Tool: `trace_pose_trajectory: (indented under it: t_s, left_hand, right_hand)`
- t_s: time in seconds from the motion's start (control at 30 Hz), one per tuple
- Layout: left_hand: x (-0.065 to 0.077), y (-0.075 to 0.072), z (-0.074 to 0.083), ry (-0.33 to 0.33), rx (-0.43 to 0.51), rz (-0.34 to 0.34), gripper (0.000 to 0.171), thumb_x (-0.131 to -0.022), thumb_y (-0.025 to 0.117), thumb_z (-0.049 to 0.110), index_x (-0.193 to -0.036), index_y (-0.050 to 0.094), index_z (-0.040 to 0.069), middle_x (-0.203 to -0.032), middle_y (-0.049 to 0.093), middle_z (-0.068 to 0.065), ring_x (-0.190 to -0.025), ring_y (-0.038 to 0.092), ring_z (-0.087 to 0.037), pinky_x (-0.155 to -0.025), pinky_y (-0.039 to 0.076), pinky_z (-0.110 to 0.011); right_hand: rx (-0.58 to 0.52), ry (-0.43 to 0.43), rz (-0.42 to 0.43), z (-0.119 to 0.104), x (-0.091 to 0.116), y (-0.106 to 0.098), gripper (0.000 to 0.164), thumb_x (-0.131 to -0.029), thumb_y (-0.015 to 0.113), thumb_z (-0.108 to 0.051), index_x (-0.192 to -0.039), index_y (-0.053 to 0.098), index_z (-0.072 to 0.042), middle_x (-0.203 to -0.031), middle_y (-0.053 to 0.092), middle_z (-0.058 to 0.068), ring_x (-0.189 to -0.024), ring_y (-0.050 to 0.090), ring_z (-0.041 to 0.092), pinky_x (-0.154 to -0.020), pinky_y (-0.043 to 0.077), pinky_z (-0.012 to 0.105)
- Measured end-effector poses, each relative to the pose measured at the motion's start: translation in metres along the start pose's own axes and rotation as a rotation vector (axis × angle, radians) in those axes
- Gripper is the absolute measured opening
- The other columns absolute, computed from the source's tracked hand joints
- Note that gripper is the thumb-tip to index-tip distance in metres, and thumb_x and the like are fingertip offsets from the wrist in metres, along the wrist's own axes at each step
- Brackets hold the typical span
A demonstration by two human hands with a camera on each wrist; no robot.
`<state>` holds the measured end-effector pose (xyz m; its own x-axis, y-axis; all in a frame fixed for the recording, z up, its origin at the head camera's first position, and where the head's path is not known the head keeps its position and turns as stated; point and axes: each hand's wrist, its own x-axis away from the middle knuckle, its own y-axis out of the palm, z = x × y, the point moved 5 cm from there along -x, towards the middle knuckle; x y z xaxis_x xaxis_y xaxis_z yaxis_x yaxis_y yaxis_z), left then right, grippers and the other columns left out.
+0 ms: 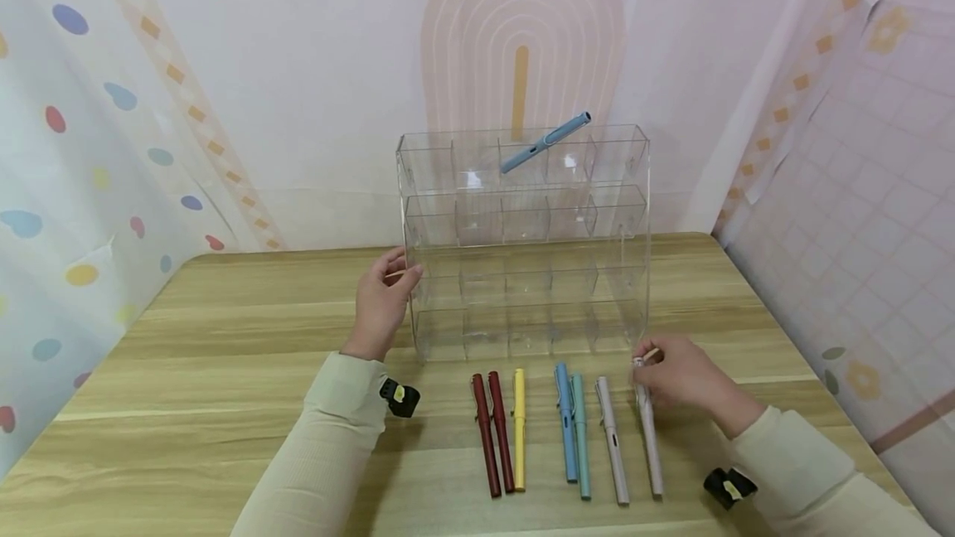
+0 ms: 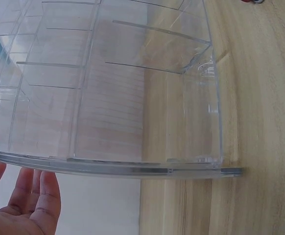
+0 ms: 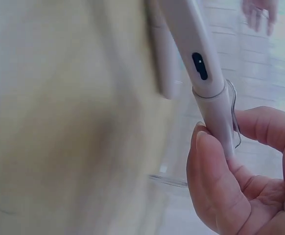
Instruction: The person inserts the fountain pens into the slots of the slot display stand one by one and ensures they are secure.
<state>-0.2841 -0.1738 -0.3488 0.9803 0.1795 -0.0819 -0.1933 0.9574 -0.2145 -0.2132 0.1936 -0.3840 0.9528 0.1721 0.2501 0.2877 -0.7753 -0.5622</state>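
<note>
A clear acrylic pen display stand [image 1: 525,259] with tiered compartments stands on the table. My left hand [image 1: 383,297] is at its left side, with the thumb and fingers on either side of the side panel [image 2: 108,168]. A grey-blue pen [image 1: 546,143] leans diagonally in the stand's top tier. My right hand [image 1: 682,371] pinches the clip end of a pale pinkish-white pen [image 1: 649,437] near the stand's front right corner; the thumb and fingertips are around its cap [image 3: 216,115]. Left of that pen lies another pale pen [image 1: 613,442].
In front of the stand lie two dark red pens [image 1: 492,433], a yellow pen [image 1: 519,429], a blue pen [image 1: 566,421] and a teal pen [image 1: 580,437]. A patterned curtain [image 1: 328,89] hangs behind the wooden table [image 1: 186,404]. Black wrist cameras [image 1: 400,398] are strapped to both wrists.
</note>
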Motion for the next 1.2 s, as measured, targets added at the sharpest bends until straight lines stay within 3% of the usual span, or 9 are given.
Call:
trace_pose_trajectory:
  t_s: [0.3,0.6,0.87,1.03,1.2]
  left_hand:
    - [0.0,-0.001,-0.001,-0.005,-0.001,-0.004,0.045,-0.098,0.055,0.013,-0.142,0.044,0.004,-0.131,0.049,-0.019,-0.113,0.048,-0.026,-0.088,0.046,-0.034]
    - [-0.001,-0.001,-0.001,-0.001,0.0,-0.006,0.046,-0.099,0.055,0.013,-0.142,0.043,0.004,-0.132,0.048,-0.019,-0.113,0.047,-0.026,-0.087,0.046,-0.033]
    - [-0.004,-0.001,-0.003,-0.005,0.005,-0.002,0.046,-0.099,0.055,0.013,-0.142,0.043,0.004,-0.131,0.048,-0.019,-0.114,0.047,-0.027,-0.09,0.046,-0.036]
    - [-0.004,-0.001,-0.003,-0.003,0.003,-0.003,0.046,-0.099,0.054,0.013,-0.142,0.043,0.003,-0.132,0.048,-0.019,-0.115,0.047,-0.028,-0.092,0.045,-0.039]
    - [-0.003,-0.001,-0.003,-0.003,0.004,-0.003,0.046,-0.099,0.054,0.012,-0.142,0.043,0.003,-0.132,0.047,-0.02,-0.115,0.047,-0.028,-0.092,0.045,-0.039]
  right_hand:
    - [-0.109,-0.099,0.025,-0.029,-0.002,-0.03,0.029,-0.092,0.057,-0.008,-0.112,0.046,0.009,-0.091,0.056,0.012,-0.076,0.06,0.018,-0.066,0.056,0.04]
    - [-0.184,-0.162,0.214,-0.059,-0.002,-0.067,0.03,-0.092,0.061,-0.009,-0.113,0.048,0.008,-0.084,0.056,0.001,-0.07,0.061,0.004,-0.063,0.056,0.027]
    - [-0.203,-0.221,0.325,-0.088,-0.006,-0.093,0.028,-0.095,0.06,-0.015,-0.113,0.047,0.001,-0.089,0.057,-0.002,-0.073,0.064,0.0,-0.066,0.056,0.024]
    - [-0.323,-0.248,0.413,-0.103,-0.01,-0.107,0.017,-0.093,0.062,-0.015,-0.104,0.05,-0.009,-0.088,0.056,-0.006,-0.071,0.064,0.0,-0.065,0.055,0.021]
    - [-0.502,-0.279,0.49,-0.117,-0.014,-0.116,0.019,-0.09,0.065,-0.01,-0.1,0.049,-0.011,-0.088,0.056,-0.003,-0.067,0.065,0.002,-0.059,0.054,0.02]
